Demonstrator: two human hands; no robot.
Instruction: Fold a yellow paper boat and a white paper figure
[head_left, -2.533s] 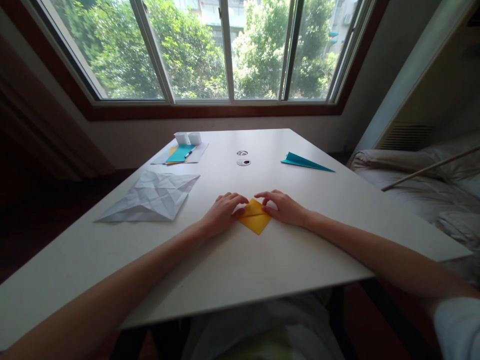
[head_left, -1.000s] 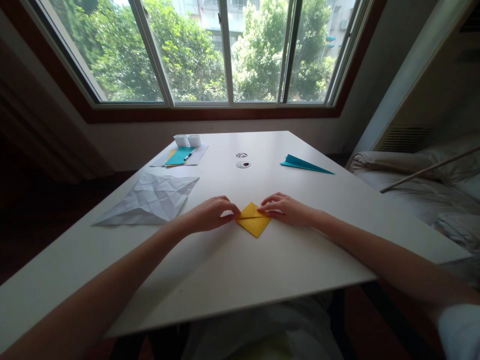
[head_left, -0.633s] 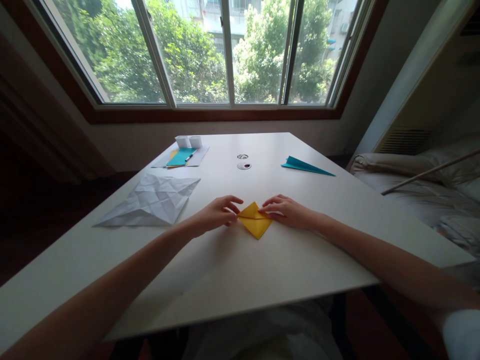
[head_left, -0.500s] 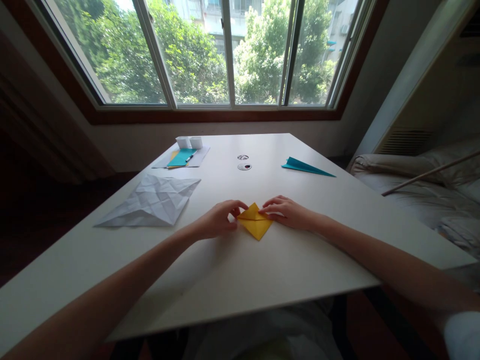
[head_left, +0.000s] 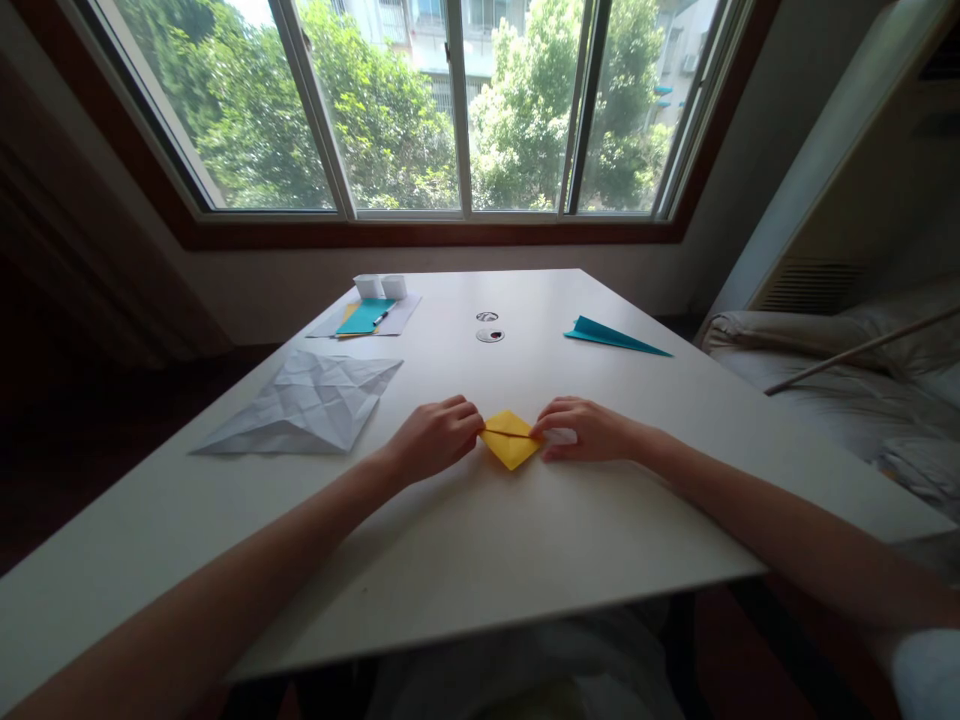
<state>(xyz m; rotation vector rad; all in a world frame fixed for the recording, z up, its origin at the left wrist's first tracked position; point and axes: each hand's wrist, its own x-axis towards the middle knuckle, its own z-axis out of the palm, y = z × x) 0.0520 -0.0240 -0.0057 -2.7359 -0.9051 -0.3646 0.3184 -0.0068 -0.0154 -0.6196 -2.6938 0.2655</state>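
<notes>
A small yellow folded paper (head_left: 511, 453), diamond-shaped with a crease across its middle, lies on the white table between my hands. My left hand (head_left: 441, 435) is closed, pinching the paper's left corner between thumb and fingers. At the right corner, my right hand (head_left: 587, 430) has its fingertips on the paper, with the thumb curled below and a gap showing between thumb and fingers. The fingers of both hands cover the paper's side corners.
Creased white paper (head_left: 315, 405) lies to the left on the table (head_left: 480, 560). Behind it are teal sheets (head_left: 365, 316), a pen (head_left: 384, 313) and white cups (head_left: 367, 287). Two round stickers (head_left: 490, 336) sit ahead; a teal folded paper plane (head_left: 615, 337) rests at the right.
My left hand has closed on the left corner. My right hand has slid outward from the paper's top to its right corner. The paper's upper point sits lower and flatter.
</notes>
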